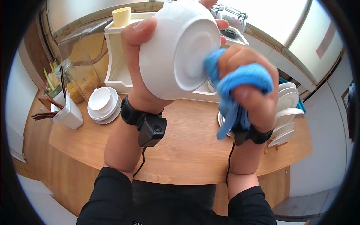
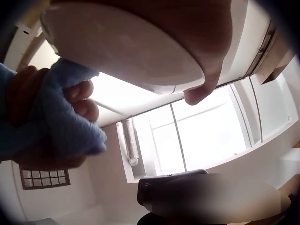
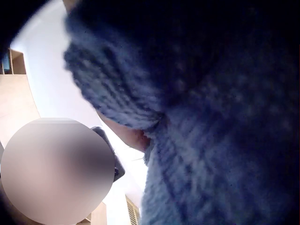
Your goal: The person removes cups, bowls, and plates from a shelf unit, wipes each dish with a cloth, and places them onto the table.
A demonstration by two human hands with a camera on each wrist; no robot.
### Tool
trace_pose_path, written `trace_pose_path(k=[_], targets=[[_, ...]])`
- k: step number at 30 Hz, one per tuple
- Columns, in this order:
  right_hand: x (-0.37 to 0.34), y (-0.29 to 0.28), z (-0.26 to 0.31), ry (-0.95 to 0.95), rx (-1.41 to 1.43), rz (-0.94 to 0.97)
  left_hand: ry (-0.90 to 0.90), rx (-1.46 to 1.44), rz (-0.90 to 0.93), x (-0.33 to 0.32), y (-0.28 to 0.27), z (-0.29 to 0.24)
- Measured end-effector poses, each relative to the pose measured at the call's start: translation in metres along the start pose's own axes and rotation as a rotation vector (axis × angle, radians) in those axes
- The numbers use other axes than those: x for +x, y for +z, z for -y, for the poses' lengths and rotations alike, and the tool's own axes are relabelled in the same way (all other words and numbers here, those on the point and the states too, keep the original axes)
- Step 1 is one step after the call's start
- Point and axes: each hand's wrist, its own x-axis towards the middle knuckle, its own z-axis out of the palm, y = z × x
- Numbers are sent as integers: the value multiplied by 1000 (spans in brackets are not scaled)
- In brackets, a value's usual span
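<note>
A white bowl (image 1: pixel 161 52) is held up above the table, tilted so its round foot faces the head camera. My left hand (image 1: pixel 137 56) grips it from the left, thumb on the outer wall and fingertips showing past the far side. My right hand (image 1: pixel 258 88) clutches a bunched blue cloth (image 1: pixel 245 80), whose upper end overlaps the bowl's base in the head view. From the left wrist, the bowl (image 2: pixel 126 47) shows from below with the cloth (image 2: pixel 70 112) beside it. Blue cloth (image 3: pixel 187 140) fills most of the right wrist view and hides most of that hand.
On the wooden table (image 1: pixel 180 150), stacked white dishes (image 1: pixel 101 103) and a white holder (image 1: pixel 71 114) with chopsticks stand left. A rack of white plates (image 1: pixel 285 116) stands right. Behind is a white shelf (image 1: pixel 112 56) with a yellow cup (image 1: pixel 121 17) and glass jars (image 1: pixel 233 22).
</note>
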Motion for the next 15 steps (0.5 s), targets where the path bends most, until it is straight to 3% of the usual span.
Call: trace_pose_path(k=[1,3,6,9,10,11,12,14,15], targets=[[-1,-1,0,5,-42,-107,2,149,-77,-5,-10,-5],[-3,0,-10,-55,-36,-190,-26,138,-108,-14,-26,-4],[-4,7,-11,-98,263,-53,-59,119,-167,-13,-25,4],[0,22,-25,-187,495,79,-57,309,-132,6,-3,16],[3,27,-35,-250,528,110,-138,-44,-16,11,-13,8],[4,23,-32,-254,531,116,-218,-397,102,13,-19,1],[2,13,-24,-159,432,189,-215,-393,103,11,-19,-3],[0,4,-12,-63,330,255,-191,-238,161,8,-12,-8],[0,2,-7,-42,159,114,-48,19,58,5,-3,2]])
